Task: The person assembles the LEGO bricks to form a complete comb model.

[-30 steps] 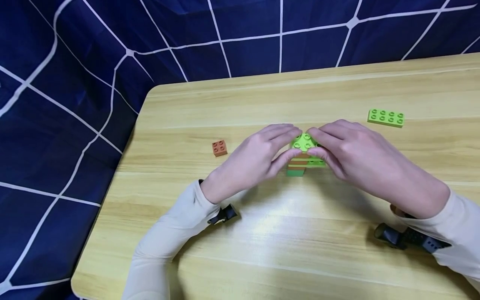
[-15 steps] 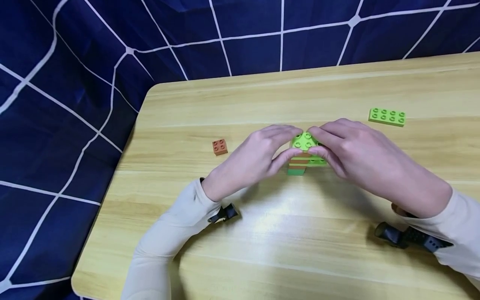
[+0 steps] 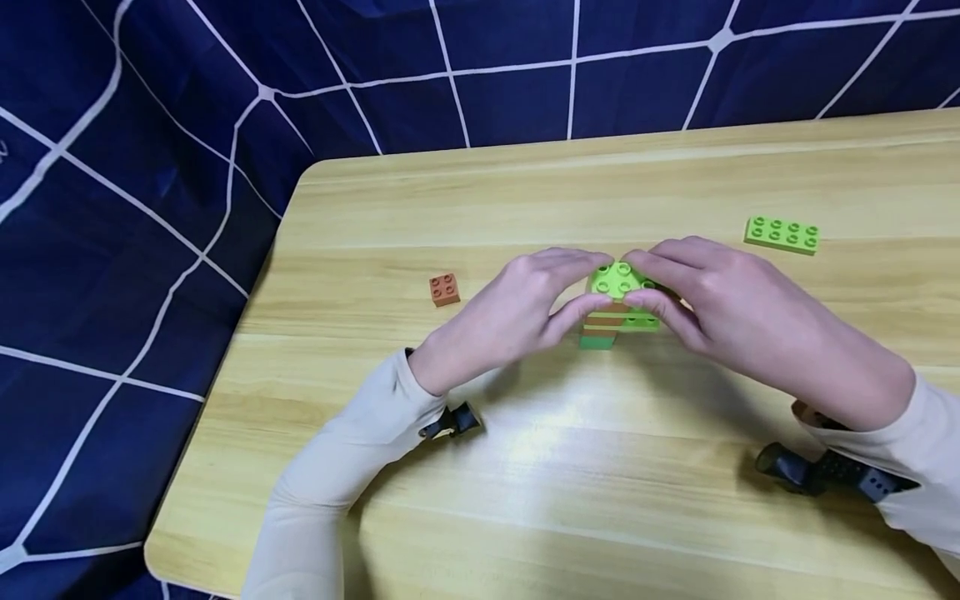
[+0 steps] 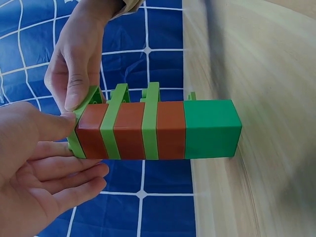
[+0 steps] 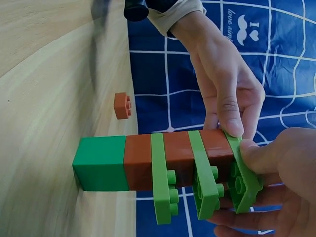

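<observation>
A tower of toy building bricks (image 4: 131, 131) stands on the table, with a dark green block (image 4: 212, 129) at its foot. Above that, brown bricks (image 5: 138, 163) alternate with light green plates that jut out to one side, seen in the right wrist view. The topmost light green plate (image 3: 617, 282) shows its studs in the head view. My left hand (image 3: 517, 308) pinches the left end of this plate between thumb and fingers. From the other side, my right hand (image 3: 720, 300) pinches the same plate, the thumbs close together along its near edge.
A loose brown brick (image 3: 444, 289) lies left of the tower on the wooden table (image 3: 570, 500). Farther back on the right is a loose light green plate (image 3: 782, 235). Blue cloth (image 3: 510, 100) with white lines hangs behind and to the left of the table.
The head view has shifted slightly, so everything sits a little farther right in it. Both hands stay on the top plate with almost no visible movement.
</observation>
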Demonstrator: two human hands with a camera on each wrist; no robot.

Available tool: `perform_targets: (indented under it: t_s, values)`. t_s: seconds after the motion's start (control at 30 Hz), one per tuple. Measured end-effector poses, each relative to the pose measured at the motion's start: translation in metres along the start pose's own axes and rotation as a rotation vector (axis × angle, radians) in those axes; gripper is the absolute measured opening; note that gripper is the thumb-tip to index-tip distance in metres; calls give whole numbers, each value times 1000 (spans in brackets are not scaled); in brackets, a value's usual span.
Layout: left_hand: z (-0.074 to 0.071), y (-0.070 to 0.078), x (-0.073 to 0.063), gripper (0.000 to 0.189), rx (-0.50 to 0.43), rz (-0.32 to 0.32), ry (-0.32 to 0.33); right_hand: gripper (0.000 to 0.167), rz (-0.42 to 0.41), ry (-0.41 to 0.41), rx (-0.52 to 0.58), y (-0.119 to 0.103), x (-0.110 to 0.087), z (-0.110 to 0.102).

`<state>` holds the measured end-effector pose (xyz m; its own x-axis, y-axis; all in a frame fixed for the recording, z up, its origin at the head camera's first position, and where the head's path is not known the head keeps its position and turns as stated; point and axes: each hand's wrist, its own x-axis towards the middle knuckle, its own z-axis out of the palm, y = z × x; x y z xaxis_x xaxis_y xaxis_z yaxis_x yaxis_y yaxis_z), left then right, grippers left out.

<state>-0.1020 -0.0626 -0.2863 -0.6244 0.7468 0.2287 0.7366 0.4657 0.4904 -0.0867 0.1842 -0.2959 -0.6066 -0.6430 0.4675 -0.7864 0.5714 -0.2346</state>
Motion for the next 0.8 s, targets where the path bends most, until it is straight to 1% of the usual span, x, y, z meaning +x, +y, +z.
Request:
perform_targets:
  t_s: [0.3, 0.5, 0.63, 0.8]
  values:
    - [1, -1, 0, 45, -15, -14, -7, 92, 25, -19, 19, -1, -1, -2]
    - [0, 0, 3, 43, -41, -4, -2, 91, 27, 6, 12, -3, -3, -2]
    - [1, 1, 1, 45, -11, -6, 6, 90, 24, 25, 14, -4, -2, -1]
    - [5, 1, -1, 46, 28, 4, 23, 90, 29, 17, 11, -4, -2, 0]
